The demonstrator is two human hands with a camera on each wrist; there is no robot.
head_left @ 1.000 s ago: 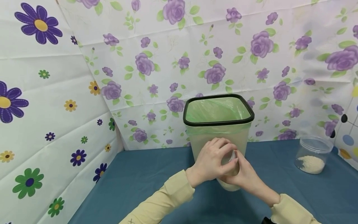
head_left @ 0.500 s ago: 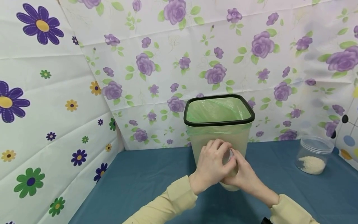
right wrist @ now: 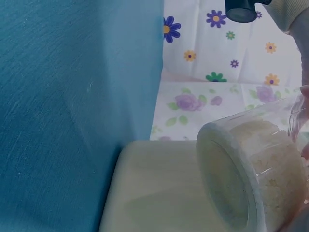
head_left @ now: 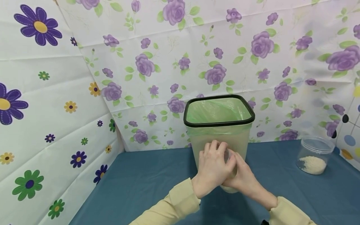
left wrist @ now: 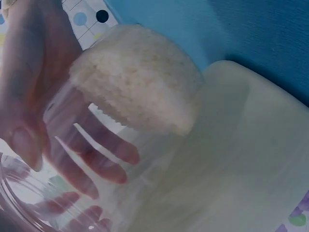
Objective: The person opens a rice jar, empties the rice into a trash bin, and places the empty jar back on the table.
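Note:
A clear jar (head_left: 230,189) with pale, grainy contents hangs tilted between both hands in front of the bin. My left hand (head_left: 211,170) grips the jar's upper end, its fingers spread over the top. Lower down, my right hand (head_left: 245,178) holds the jar's side. Through the jar wall (left wrist: 159,154), the left wrist view shows fingers wrapped behind it and screw-like rings near its mouth. The pale contents (left wrist: 140,77) lie heaped toward the base. In the right wrist view the jar's round base (right wrist: 224,181) faces the camera. Both hands hide much of the jar's top.
Behind the hands stands a cream bin (head_left: 242,140) with a black rim and green liner. A second clear jar (head_left: 315,156), with some pale contents, stands at the right on the blue tablecloth (head_left: 157,181). Flower-patterned sheets (head_left: 157,103) hang behind and left.
My left hand has turned over the jar's top, its fingers swinging from rightward to more upward while its wrist shifts slightly right. The right hand stays around the jar, nearly in place.

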